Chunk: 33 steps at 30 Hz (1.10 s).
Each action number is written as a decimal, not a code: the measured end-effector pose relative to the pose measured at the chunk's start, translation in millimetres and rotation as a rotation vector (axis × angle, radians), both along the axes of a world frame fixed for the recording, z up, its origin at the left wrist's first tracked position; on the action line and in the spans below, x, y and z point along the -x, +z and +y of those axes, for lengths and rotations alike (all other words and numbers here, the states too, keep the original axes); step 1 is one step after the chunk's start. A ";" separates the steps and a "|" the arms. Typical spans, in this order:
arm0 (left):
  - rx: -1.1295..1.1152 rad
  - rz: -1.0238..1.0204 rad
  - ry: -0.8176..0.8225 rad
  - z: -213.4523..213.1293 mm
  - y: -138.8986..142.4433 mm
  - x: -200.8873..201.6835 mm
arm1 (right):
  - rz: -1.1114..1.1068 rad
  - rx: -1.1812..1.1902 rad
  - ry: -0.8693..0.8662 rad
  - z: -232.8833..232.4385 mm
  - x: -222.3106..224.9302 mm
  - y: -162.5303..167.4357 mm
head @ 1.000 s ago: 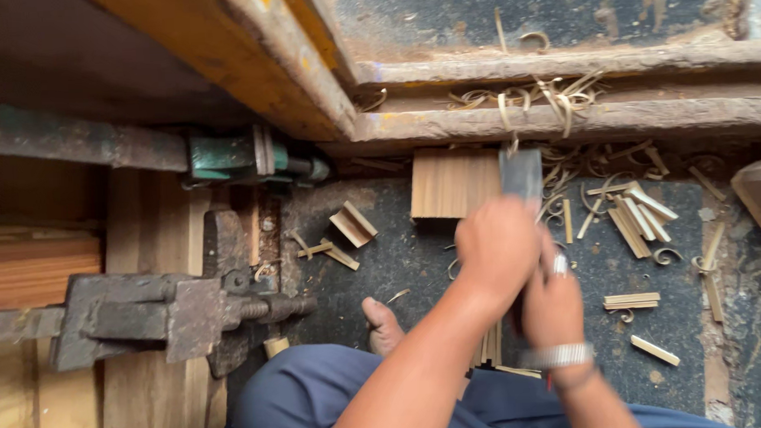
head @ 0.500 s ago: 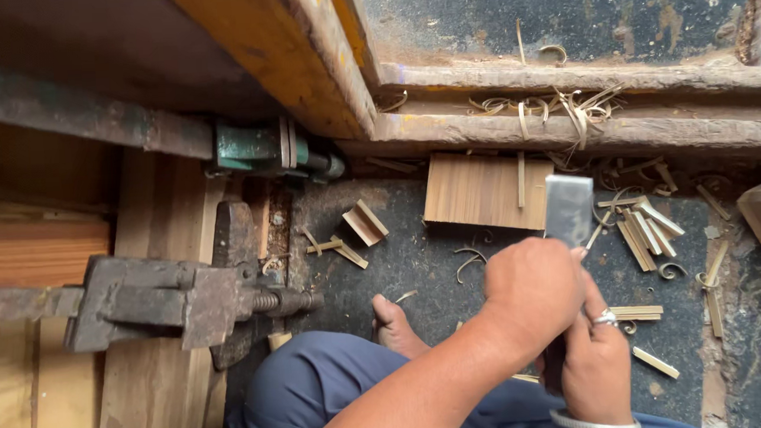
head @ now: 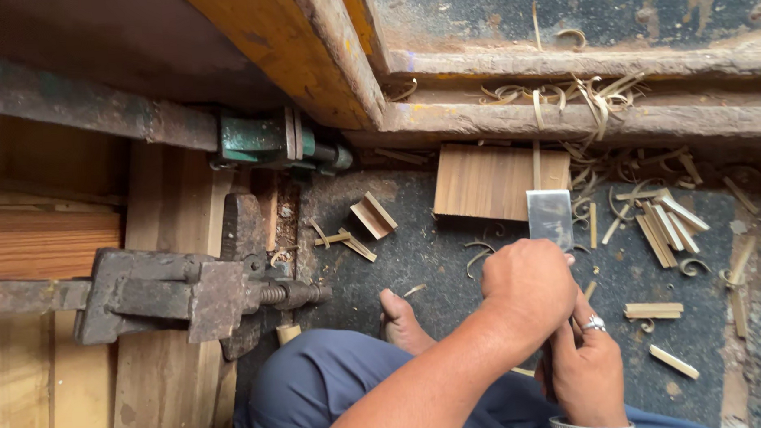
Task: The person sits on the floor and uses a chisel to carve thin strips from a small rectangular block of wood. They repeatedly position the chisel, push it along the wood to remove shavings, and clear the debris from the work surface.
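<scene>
My left hand (head: 528, 289) is closed around the top of a wide flat chisel, and its steel blade (head: 550, 218) sticks out past my knuckles. My right hand (head: 584, 364), with a ring and a wrist bangle, is closed just below it on the lower part of the tool; the handle itself is hidden. The blade's edge lies just short of a flat rectangular wooden board (head: 492, 182) on the dark floor. A thin wooden strip (head: 536, 164) stands against the board.
My bare foot (head: 402, 319) and blue-trousered knee (head: 337, 386) are at the bottom centre. A rusty iron vise (head: 185, 294) and a green metal fitting (head: 264, 142) sit on planks at left. Several wood offcuts (head: 663, 221) and curled shavings (head: 582, 90) litter the floor under a rusty beam (head: 566, 117).
The blade has come back off the board toward my body. Both hands have dropped lower and shifted right in the view.
</scene>
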<state>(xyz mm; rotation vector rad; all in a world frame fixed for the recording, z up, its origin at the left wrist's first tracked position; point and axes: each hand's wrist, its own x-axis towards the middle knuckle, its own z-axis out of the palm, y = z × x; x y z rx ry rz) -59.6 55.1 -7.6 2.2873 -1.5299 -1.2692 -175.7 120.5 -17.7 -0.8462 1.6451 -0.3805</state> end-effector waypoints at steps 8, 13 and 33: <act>0.204 0.015 0.070 -8.8 -17.4 -3.9 | 0.199 0.546 0.279 -8.7 5.2 -45.2; 0.113 -0.020 0.172 -40.4 -25.8 -15.3 | 0.122 0.352 0.160 -41.3 -19.2 -49.6; 0.280 -0.019 0.324 -61.0 -14.3 -74.0 | -0.244 0.193 -0.252 -26.8 4.0 50.8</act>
